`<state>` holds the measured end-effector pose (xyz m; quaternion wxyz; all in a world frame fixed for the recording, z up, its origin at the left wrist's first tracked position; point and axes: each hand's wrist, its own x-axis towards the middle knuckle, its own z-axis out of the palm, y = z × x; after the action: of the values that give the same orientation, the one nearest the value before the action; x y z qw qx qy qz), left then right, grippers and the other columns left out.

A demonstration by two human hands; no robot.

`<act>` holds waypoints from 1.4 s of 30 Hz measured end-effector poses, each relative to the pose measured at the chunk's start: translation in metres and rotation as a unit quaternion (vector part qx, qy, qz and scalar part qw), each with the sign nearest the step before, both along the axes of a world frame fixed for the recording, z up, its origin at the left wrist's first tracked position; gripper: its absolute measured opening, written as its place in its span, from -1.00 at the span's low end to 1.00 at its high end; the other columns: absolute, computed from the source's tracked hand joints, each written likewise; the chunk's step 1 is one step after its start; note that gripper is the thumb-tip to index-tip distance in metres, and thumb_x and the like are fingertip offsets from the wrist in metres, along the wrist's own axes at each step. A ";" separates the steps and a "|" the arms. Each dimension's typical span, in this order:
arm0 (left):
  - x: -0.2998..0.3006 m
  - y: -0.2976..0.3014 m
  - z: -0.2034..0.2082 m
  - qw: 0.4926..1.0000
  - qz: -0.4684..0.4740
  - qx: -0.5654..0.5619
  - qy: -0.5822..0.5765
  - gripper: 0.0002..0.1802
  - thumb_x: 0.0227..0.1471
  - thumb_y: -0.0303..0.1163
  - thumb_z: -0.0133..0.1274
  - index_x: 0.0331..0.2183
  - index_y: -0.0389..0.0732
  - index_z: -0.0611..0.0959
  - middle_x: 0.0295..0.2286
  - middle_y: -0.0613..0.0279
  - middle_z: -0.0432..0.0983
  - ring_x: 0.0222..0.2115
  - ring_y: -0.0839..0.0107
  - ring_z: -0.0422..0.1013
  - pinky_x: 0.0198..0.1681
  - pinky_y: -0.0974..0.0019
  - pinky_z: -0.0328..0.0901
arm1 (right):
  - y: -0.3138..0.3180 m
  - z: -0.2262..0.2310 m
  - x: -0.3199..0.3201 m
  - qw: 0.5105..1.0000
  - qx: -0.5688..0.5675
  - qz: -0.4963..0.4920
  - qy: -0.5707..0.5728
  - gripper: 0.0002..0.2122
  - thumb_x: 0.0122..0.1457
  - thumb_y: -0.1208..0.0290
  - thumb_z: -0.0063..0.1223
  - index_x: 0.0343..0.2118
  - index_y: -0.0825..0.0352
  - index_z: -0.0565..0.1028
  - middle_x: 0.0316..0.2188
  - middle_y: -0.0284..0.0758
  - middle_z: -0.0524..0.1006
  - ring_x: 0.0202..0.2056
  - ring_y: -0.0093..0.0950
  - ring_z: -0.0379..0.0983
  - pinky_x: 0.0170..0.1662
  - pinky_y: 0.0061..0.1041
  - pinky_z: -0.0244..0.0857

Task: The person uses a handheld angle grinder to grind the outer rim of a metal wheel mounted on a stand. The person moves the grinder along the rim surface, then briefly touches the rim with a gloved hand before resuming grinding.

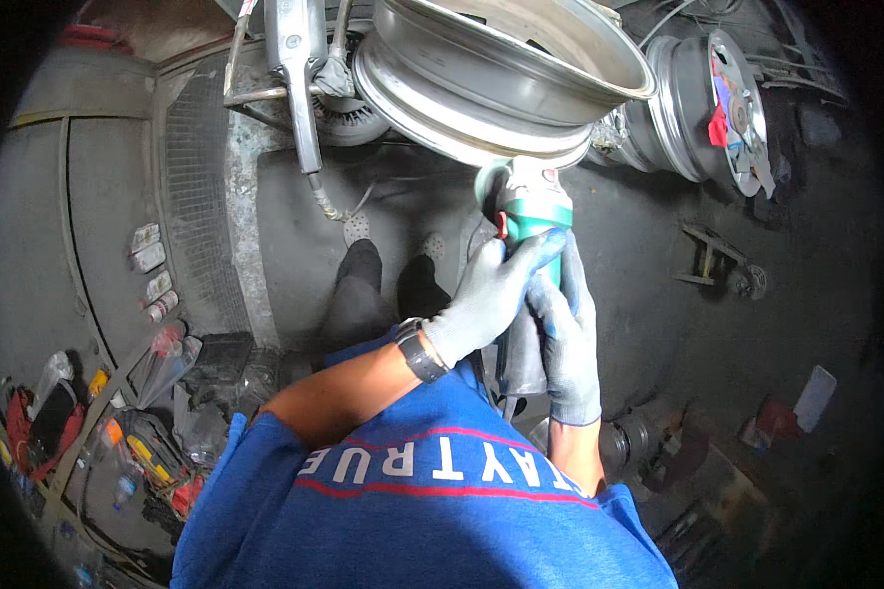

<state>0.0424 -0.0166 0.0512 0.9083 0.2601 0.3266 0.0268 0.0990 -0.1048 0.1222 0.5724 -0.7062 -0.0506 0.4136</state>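
Note:
A green and grey angle grinder (538,208) is held in both of my gloved hands, its disc end close to the lower rim of a silver wheel rim (481,93). My left hand (491,294), in a grey glove with blue fingertips, wraps the grinder body from the left near its head. Around the right side of the body, further back, my right hand (567,344) is closed in a matching glove. The grinder's dark rear end shows between my wrists. I cannot tell whether the disc touches the rim.
A long grey metal arm (297,88) hangs left of the wheel rim. Another wheel rim (712,113) with colourful cloths stands at the right. A small wheeled metal frame (717,263) lies on the floor. Bags and tools (152,447) clutter the lower left; a grating (201,196) lines the left side.

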 end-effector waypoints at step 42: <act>0.044 -0.039 0.012 0.997 0.077 0.006 0.016 -0.52 0.21 -0.08 0.16 -0.11 -0.36 0.62 -0.31 0.20 0.61 -0.28 0.49 0.53 -0.19 0.35 0.40 | -0.035 0.002 0.055 0.998 -0.024 0.044 0.030 -0.23 0.24 0.34 0.14 0.41 0.52 0.01 0.33 -0.04 0.24 0.31 -0.33 0.19 0.33 -0.43 0.06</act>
<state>0.0863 -0.0552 0.0633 0.8964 0.2402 0.3604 0.0944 0.1540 -0.1393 0.1245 0.5377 -0.7043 -0.0537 0.4605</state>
